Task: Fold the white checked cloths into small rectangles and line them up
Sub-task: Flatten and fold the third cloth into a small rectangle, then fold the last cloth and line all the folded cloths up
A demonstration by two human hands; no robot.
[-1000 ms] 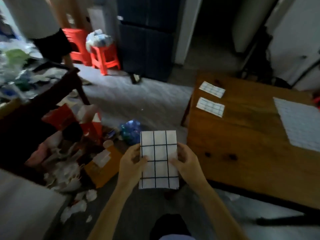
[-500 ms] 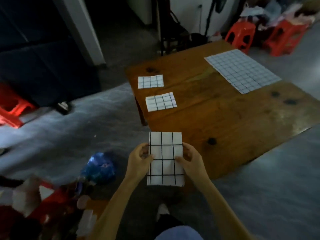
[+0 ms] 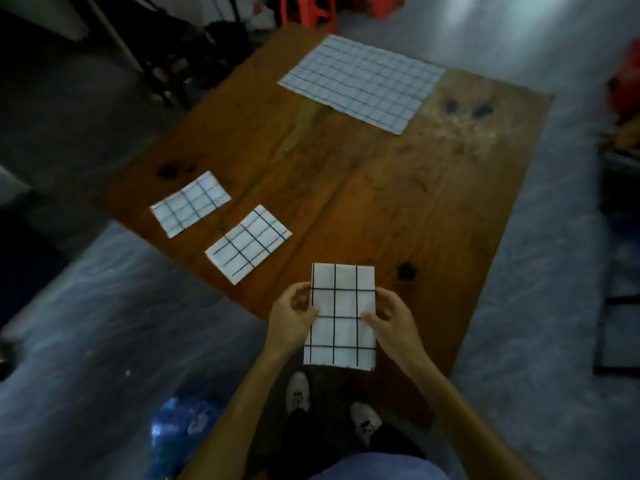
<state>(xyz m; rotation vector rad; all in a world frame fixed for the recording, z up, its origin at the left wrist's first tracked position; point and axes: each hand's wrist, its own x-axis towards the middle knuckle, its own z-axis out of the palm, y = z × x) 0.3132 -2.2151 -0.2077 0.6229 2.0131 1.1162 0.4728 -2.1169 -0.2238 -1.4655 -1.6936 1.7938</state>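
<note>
Clutter rings my view: red plastic stools (image 3: 306,8) beyond the far end of the table, a crumpled blue bag (image 3: 180,424) on the grey floor at my lower left, my own two pale shoes (image 3: 298,389) below the hands. Nothing lies between my hands and the wooden table (image 3: 398,209), whose brown planks show dark knots and a worn, paler patch. Two folded cloths (image 3: 190,203) (image 3: 248,244) lie flat near its left edge, side by side and apart, both small rectangles of white fabric with dark grid lines. A large unfolded checked cloth (image 3: 362,83) is spread at the far end. I hold the third folded cloth (image 3: 341,313) upright above the table's near edge, its long side running away from me. My left hand (image 3: 292,318) pinches its left edge, thumb on top; my right hand (image 3: 393,322) pinches the right edge likewise, fingers curled behind.
</note>
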